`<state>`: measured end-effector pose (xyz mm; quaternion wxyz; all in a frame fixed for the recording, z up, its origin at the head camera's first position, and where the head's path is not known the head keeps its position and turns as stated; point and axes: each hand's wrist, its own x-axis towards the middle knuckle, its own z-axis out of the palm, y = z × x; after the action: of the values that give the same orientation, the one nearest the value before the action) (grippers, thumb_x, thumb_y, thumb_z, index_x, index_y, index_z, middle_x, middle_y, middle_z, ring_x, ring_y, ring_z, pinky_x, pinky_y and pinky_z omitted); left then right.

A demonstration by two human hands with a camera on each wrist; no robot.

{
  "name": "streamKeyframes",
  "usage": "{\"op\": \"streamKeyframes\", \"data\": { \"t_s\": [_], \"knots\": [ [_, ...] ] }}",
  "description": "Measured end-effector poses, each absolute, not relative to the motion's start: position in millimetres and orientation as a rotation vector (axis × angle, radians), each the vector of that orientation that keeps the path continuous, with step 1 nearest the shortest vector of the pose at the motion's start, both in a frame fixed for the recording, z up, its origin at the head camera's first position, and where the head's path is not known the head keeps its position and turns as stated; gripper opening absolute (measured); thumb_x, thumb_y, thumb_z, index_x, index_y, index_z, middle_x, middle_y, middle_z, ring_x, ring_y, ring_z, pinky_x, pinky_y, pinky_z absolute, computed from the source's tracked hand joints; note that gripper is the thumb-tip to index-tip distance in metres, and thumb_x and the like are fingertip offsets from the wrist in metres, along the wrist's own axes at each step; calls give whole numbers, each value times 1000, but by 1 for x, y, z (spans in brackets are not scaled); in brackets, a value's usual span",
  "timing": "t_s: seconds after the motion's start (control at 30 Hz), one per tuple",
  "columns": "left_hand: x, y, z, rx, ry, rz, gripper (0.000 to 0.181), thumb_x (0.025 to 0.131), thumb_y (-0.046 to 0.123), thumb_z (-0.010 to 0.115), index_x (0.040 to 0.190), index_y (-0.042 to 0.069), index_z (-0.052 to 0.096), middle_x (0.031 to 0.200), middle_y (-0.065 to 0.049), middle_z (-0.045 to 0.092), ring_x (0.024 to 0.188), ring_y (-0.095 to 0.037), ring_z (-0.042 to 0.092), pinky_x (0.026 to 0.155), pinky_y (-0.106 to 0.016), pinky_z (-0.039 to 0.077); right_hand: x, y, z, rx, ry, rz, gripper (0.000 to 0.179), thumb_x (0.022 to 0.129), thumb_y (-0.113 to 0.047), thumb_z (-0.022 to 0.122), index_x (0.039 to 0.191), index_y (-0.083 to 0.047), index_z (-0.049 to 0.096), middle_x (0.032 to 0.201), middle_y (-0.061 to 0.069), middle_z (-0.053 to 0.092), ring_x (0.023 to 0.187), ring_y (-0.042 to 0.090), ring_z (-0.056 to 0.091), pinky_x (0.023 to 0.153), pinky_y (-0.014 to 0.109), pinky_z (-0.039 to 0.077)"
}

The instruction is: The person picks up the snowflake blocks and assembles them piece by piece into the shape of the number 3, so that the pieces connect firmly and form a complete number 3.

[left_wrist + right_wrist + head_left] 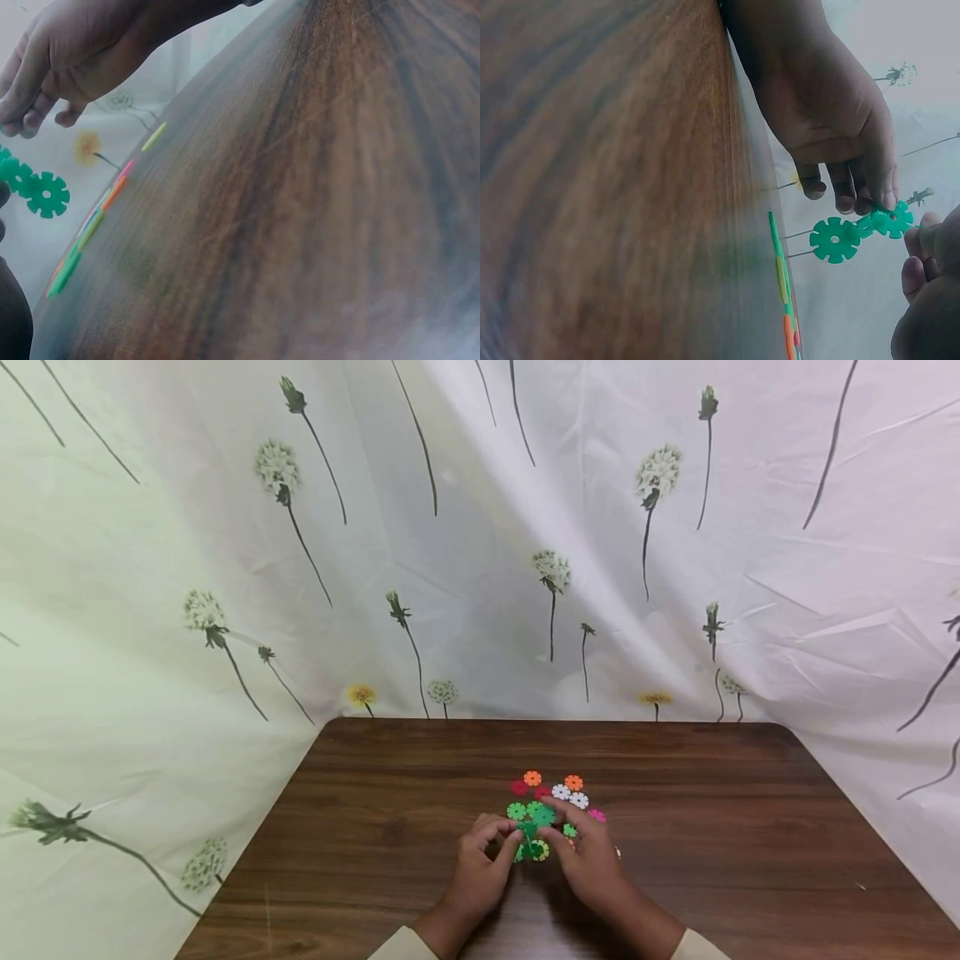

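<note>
Both hands busy here. My left hand (477, 867) has thumb and fingertips pinched on some linked green discs (543, 816), and my right hand (595, 865) is clamped on them too, thumb and forefinger. The linked bit sits between my hands, up off the brown table (360, 860). Just past it, orange discs (532, 778), red discs (520, 787) and white discs (561, 792) lie flat on the wood.

Hazy wrist views, blurry tabletop (300, 187)
</note>
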<state>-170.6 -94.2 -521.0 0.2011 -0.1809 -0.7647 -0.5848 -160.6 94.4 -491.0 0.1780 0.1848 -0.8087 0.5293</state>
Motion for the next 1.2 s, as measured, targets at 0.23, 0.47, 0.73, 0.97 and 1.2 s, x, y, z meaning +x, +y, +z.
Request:
{"op": "streamKeyframes", "data": {
  "t_s": [0.23, 0.47, 0.73, 0.97, 1.2],
  "knots": [
    [-170, -94, -521, -588, -2119, -1607, 7, 101, 6, 77, 101, 12, 81, 98, 1, 81, 94, -8, 65, 79, -32, 56, -159, 93, -488, 511, -2244, 1444, 42, 91, -3, 83, 132, -5, 75, 91, -1, 66, 63, 1, 42, 48, 20, 41],
    [-173, -95, -525, -656, -2070, -1583, 6, 100, 6, 78, 101, 10, 81, 99, -2, 82, 96, -14, 69, 83, -31, 60, -158, 93, -489, 544, -2226, 1371, 42, 87, -1, 87, 127, -2, 76, 90, -5, 66, 68, 3, 47, 52, 20, 40],
    [-173, -94, -527, -692, -2045, -1575, 4, 100, 6, 78, 99, 8, 81, 99, -5, 82, 95, -15, 70, 83, -29, 60, -161, 95, -492, 634, -2185, 1310, 39, 88, -3, 87, 126, -9, 78, 119, 6, 79, 103, 16, 73, 83, 33, 64],
    [-170, -94, -524, -606, -2106, -1638, 5, 101, 9, 78, 98, 12, 80, 98, -4, 81, 92, -5, 66, 78, -25, 57, -161, 98, -493, 691, -2182, 1282, 39, 97, -3, 77, 136, -8, 76, 125, 7, 81, 115, 23, 77, 96, 30, 64],
    [-168, -94, -521, -534, -2169, -1691, 7, 100, 12, 79, 96, 16, 79, 95, 1, 78, 87, -4, 65, 76, -25, 57, -162, 96, -497, 725, -2117, 1285, 36, 95, 2, 78, 130, -5, 78, 121, 7, 82, 113, 24, 77, 98, 23, 61]
  ]
}}
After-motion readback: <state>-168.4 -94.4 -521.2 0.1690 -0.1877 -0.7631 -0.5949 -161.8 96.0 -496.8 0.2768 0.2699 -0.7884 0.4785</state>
